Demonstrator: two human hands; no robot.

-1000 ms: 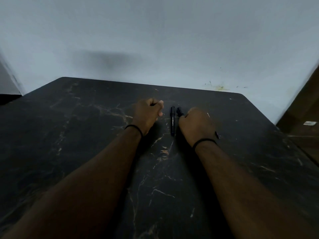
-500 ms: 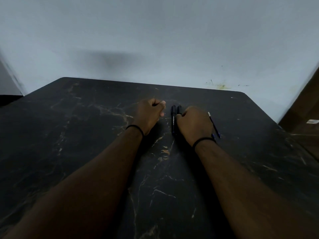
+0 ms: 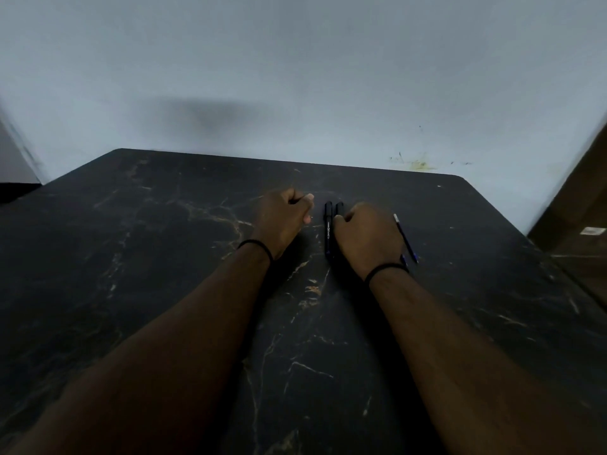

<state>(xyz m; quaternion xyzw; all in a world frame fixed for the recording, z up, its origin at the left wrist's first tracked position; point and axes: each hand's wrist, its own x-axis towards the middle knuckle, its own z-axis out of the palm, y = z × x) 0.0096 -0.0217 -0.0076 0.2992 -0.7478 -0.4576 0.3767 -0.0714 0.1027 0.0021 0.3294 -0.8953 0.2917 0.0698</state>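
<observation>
Pale lettering runs along the black marker (image 3: 328, 229), too small to read. Left of it, the left hand (image 3: 282, 221) is fisted; to its right, the right hand (image 3: 366, 239) seemingly grips a second marker (image 3: 339, 208), with a blue pen (image 3: 405, 238) beyond.

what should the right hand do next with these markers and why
Probably let go of the right black marker and lift the right hand clear. Its fingers curl against that marker, which already lies flat on the table, parallel to and close beside the other black marker, so the placing looks done. The blue pen, lying slanted to the right of the hand, seems the likely next pick.
</observation>
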